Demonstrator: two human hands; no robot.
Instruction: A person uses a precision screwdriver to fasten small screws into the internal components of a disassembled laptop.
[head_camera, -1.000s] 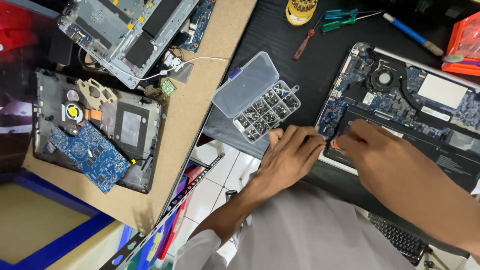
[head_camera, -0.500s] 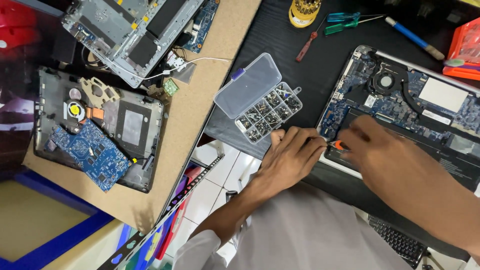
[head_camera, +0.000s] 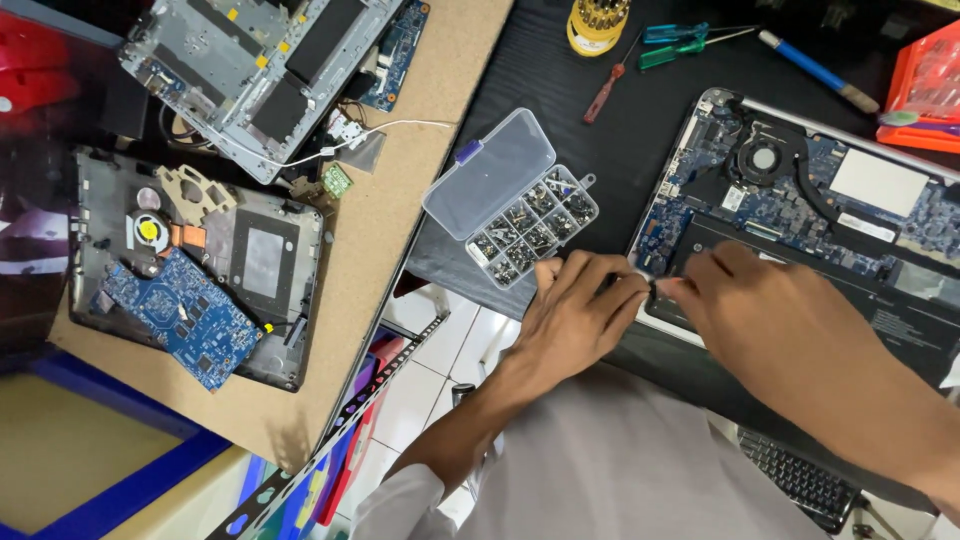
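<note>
An opened laptop (head_camera: 800, 200) lies on the black table with its blue board, fan and black battery exposed. My left hand (head_camera: 580, 310) rests curled at the laptop's near left corner, fingertips against its edge. My right hand (head_camera: 780, 330) lies over the battery, its fingers pinched on a small screwdriver (head_camera: 652, 290) whose dark tip shows between the two hands. The handle is hidden under my fingers. What my left fingertips hold, if anything, is hidden.
A clear compartment box of screws (head_camera: 535, 225) stands open just left of my hands. Several screwdrivers (head_camera: 690, 45) and a yellow bit holder (head_camera: 597, 25) lie at the back. Two dismantled laptop shells (head_camera: 200, 270) sit on a brown board at left. An orange case (head_camera: 925, 90) is at the far right.
My right hand has slid a little left toward the laptop's corner. The screwdriver's orange handle, seen earlier between the hands, is now covered. My left hand has barely moved.
</note>
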